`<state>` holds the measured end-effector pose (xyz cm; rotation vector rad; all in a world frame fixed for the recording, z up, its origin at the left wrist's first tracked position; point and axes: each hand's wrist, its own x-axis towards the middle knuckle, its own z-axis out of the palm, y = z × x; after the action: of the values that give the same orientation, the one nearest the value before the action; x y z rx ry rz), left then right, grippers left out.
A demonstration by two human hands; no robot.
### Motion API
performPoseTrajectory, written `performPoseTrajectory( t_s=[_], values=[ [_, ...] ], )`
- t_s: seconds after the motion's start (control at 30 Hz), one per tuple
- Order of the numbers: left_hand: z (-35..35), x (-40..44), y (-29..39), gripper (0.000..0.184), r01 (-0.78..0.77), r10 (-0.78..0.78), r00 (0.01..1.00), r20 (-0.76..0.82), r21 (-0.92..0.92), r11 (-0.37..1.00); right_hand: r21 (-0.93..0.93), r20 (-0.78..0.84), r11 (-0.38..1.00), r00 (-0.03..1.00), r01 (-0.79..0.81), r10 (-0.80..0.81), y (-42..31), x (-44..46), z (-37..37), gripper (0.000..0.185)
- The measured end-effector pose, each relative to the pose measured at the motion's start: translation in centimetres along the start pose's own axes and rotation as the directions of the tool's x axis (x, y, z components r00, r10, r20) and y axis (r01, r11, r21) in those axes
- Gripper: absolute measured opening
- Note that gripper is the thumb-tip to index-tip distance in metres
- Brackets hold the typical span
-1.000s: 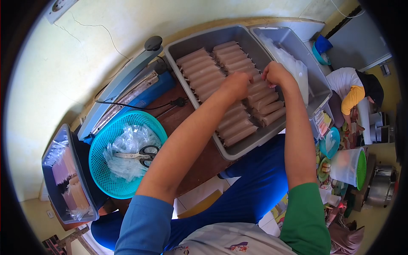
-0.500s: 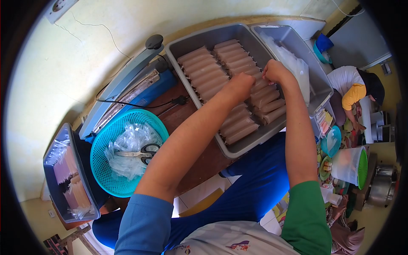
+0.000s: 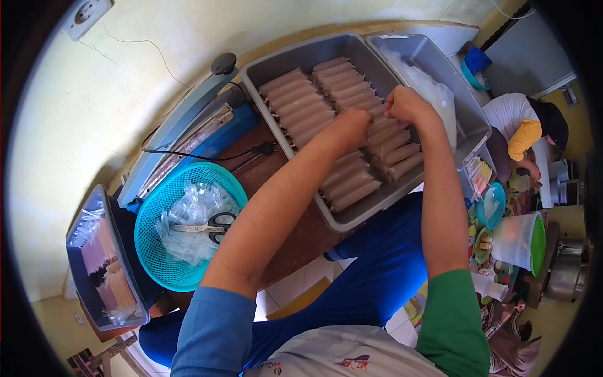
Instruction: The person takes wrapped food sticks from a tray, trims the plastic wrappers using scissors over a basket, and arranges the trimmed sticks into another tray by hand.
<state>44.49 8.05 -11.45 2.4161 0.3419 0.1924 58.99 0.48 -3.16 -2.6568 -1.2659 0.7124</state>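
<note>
Two rows of brownish filled plastic tubes lie in a large grey tray. Over the middle of the tray is my left hand, its fingers closed. Close to its right, my right hand is pinched above the right row, near the tray's right rim. The two hands are a short gap apart. Whatever lies between the fingers of either hand is too small or hidden to make out.
A turquoise basket holds clear plastic and scissors. Behind it is a blue-grey sealer with a cable. A second grey bin holds plastic bags. At left, another bin contains packets. A person bends over at right.
My hands stay over the tray, with only slight movement. The view has shifted a little. At the lower right, another person has moved slightly.
</note>
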Motion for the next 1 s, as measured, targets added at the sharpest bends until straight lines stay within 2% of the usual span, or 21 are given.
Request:
performPoseTrajectory(
  t_s=[0.03, 0.07, 0.13, 0.27, 0.37, 0.43, 0.47, 0.53, 0.57, 0.63, 0.83, 1.0],
  values=[
    [-0.1, 0.0, -0.1, 0.05, -0.021, 0.021, 0.999, 0.026, 0.011, 1.0, 0.009, 0.077, 0.998, 0.996, -0.055, 0.054, 0.3, 0.1, -0.1, 0.006],
    [-0.1, -0.1, -0.1, 0.05, -0.02, 0.019, 0.999, 0.027, 0.012, 1.0, 0.01, 0.078, 0.998, 0.995, -0.055, 0.054, 0.7, 0.0, -0.2, 0.006],
    [-0.1, 0.0, 0.0, 0.062, 0.003, -0.004, 0.999, 0.039, 0.031, 1.0, 0.116, 0.093, 0.993, 0.995, -0.033, 0.022, 1.1, -0.4, -0.6, 0.005],
    [-0.3, -0.4, 0.1, 0.062, -0.038, 0.037, 0.999, 0.014, 0.031, 0.999, 0.075, 0.106, 0.997, 0.994, -0.025, 0.017, 1.4, -0.3, -0.9, 0.005],
    [-0.5, -1.1, 1.0, 0.062, -0.061, 0.063, 0.996, -0.062, 0.033, 0.998, 0.055, 0.109, 0.998, 0.994, -0.008, 0.002, 1.3, -0.6, -1.1, 0.01],
    [-0.4, -1.3, 1.7, 0.048, -0.215, 0.239, 0.949, -0.208, 0.13, 0.968, 0.073, 0.198, 0.995, 0.978, -0.075, 0.059, 1.5, -1.4, -1.4, 0.014],
    [-0.5, -1.3, 2.1, 0.048, -0.216, 0.24, 0.949, -0.206, 0.132, 0.967, 0.076, 0.197, 0.994, 0.979, -0.075, 0.059, 1.9, -1.8, -1.5, 0.014],
    [-0.2, -1.1, 2.6, 0.028, -0.397, 0.408, 0.911, -0.067, 0.131, 0.908, 0.129, 0.313, 0.98, 0.944, -0.15, 0.104, 3.1, -2.7, -1.9, 0.02],
    [0.0, -1.1, 2.8, 0.028, -0.403, 0.414, 0.908, -0.065, 0.129, 0.906, 0.129, 0.309, 0.979, 0.945, -0.156, 0.109, 3.6, -3.1, -1.9, 0.02],
    [0.7, -1.3, 3.0, 0.012, -0.475, 0.483, 0.875, -0.003, 0.183, 0.861, 0.068, 0.286, 0.988, 0.951, -0.138, 0.113, 4.3, -3.8, -1.7, 0.027],
    [0.5, -1.9, 3.4, 0.009, -0.506, 0.497, 0.862, 0.098, 0.097, 0.857, 0.06, 0.289, 0.983, 0.946, -0.172, 0.148, 5.2, -3.3, -1.4, 0.028],
    [0.4, -1.8, 3.4, 0.011, -0.501, 0.492, 0.864, 0.106, 0.095, 0.86, 0.054, 0.275, 0.991, 0.956, -0.119, 0.099, 4.6, -3.0, -1.1, 0.023]
  ],
)
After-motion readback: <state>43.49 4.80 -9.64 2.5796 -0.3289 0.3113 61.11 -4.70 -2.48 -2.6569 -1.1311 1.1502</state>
